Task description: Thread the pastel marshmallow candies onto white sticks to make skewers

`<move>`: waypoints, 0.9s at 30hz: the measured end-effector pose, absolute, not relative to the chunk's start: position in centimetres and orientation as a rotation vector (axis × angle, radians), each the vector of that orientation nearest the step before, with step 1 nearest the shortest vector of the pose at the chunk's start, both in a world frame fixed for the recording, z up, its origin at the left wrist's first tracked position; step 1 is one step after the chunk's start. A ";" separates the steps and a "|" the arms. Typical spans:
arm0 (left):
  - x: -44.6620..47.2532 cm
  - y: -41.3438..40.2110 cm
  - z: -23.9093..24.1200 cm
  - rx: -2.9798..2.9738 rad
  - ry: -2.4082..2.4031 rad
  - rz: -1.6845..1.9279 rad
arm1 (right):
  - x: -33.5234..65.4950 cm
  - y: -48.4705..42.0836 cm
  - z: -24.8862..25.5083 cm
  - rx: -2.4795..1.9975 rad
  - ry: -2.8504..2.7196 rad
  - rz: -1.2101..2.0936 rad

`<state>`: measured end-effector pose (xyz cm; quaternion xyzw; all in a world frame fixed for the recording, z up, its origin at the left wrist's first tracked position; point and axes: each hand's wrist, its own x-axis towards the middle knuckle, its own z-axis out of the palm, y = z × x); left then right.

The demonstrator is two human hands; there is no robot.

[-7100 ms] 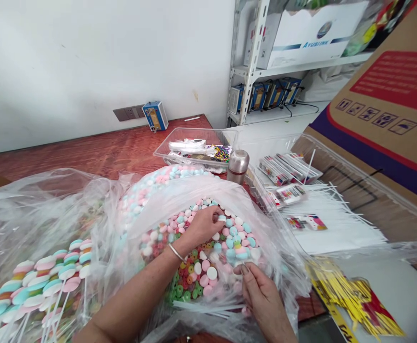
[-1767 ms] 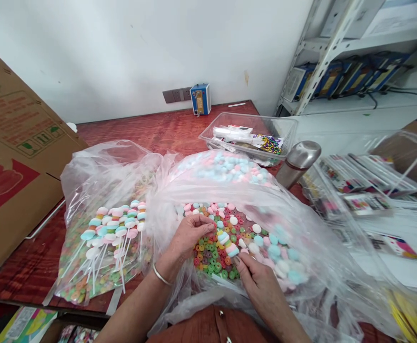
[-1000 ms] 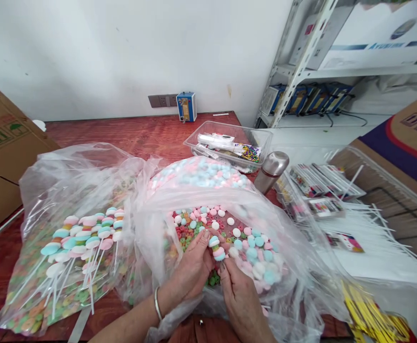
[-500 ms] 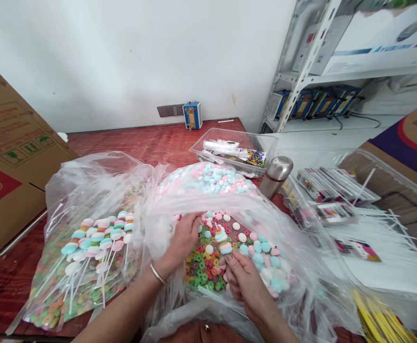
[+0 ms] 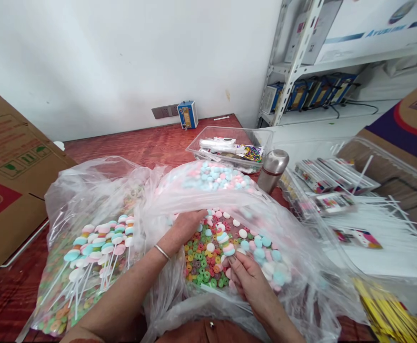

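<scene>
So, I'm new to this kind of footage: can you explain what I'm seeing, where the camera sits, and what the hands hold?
No machine here: these are a person's two bare hands, filmed by a camera worn on the head, looking forward and down. The right hand pinches a stick of stacked pastel sweets. The left hand reaches into the open clear bag, among coloured rings and pastel discs; whether it grips anything is hidden. On the red wooden table lie a second bag of finished sticks, a clear tub and a steel flask. To the right are white sticks.
</scene>
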<state>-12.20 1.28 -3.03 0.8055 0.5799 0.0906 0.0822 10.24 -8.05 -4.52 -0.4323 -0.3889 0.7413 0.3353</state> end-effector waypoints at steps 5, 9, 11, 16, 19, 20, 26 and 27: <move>-12.4 1.5 -2.3 2.438 1.611 0.106 | 10.3 -8.0 -4.8 -1.137 -1.001 1.962; -12.0 1.7 -1.9 2.399 1.629 0.033 | 10.2 -7.8 -5.1 -1.149 -1.016 1.962; -11.8 2.1 -1.8 2.362 1.659 0.019 | 10.2 -7.9 -5.2 -1.142 -1.022 1.965; -11.8 2.5 -1.2 2.220 1.774 0.110 | 10.3 -8.1 -5.0 -1.131 -1.049 1.943; -11.4 1.9 -0.8 2.072 1.828 0.278 | 10.4 -8.2 -4.5 -1.159 -1.170 1.864; -11.2 1.5 -0.8 1.935 1.789 0.422 | 10.5 -8.2 -4.2 -1.167 -1.220 1.838; -8.6 -1.8 -1.0 0.947 1.307 1.089 | 10.7 -8.3 -3.2 -1.215 -1.429 1.709; -8.2 -2.2 -0.9 0.902 1.285 1.109 | 10.7 -8.4 -3.1 -1.226 -1.443 1.697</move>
